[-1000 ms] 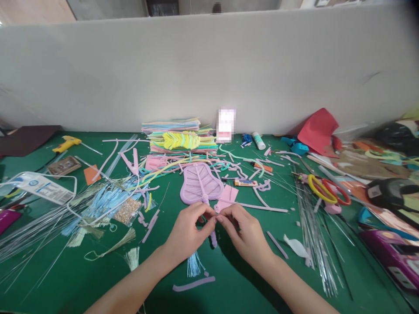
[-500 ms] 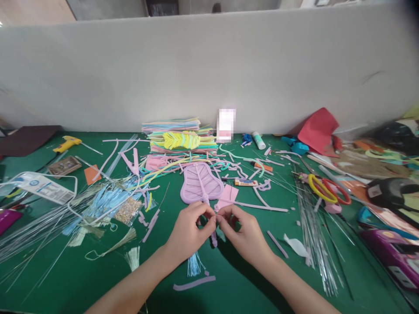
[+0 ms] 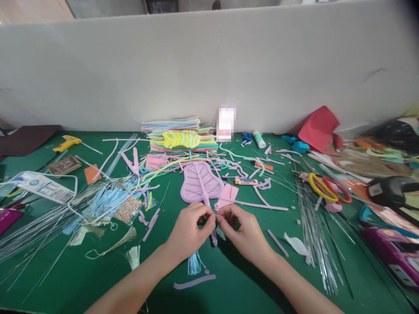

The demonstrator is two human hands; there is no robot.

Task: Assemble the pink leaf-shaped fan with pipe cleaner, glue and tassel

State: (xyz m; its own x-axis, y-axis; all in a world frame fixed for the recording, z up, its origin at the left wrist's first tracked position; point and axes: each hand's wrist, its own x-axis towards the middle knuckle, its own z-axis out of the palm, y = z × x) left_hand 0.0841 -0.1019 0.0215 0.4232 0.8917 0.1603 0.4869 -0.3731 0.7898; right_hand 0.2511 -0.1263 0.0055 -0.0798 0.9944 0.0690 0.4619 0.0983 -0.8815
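My left hand (image 3: 193, 224) and my right hand (image 3: 242, 226) meet fingertip to fingertip near the middle of the table, both closed in a pinch. Whatever lies between the fingertips is too small to name. Behind and partly under them is a lilac leaf-shaped fan (image 3: 200, 182) made of pipe cleaners, lying flat. Its handle runs down beneath my left fingers and its tip shows below them. A light blue tassel (image 3: 194, 264) lies under my left wrist, partly hidden. A lilac pipe cleaner piece (image 3: 194, 281) rests nearer to me.
Pipe cleaner bundles (image 3: 183, 140) lie at the back. On the left are a yellow glue gun (image 3: 69, 143), blue tassels (image 3: 109, 192) and a bag of gold beads (image 3: 128, 210). To the right sit scissors (image 3: 322, 188), thin wires (image 3: 312, 235), a glue stick (image 3: 258, 139) and a purple device (image 3: 391, 257).
Both hands stay in nearly the same spot, fingertips still together. The view has shifted very slightly; nothing else has visibly moved.
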